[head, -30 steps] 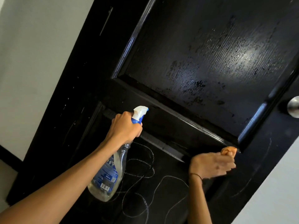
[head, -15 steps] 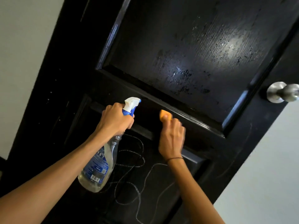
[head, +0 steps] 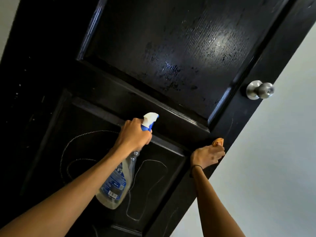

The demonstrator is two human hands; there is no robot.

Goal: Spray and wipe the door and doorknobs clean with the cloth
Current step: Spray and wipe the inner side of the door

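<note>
Left hand (head: 134,134) grips spray bottle (head: 118,178), nozzle toward door (head: 171,48); right hand (head: 207,155) clutches cloth (head: 217,142).

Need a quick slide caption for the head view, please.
Left hand grips spray bottle; right hand presses orange cloth on black door.

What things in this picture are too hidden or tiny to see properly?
Head view, the only one:
- Orange cloth: mostly hidden inside the right hand; only a corner shows.
- Clear spray bottle with blue label: label print too small to read; its trigger is covered by the left hand.
- Black panelled door: top and bottom cut off by the frame edges.
- Silver round doorknob: the far-side knob is behind the door.
</note>
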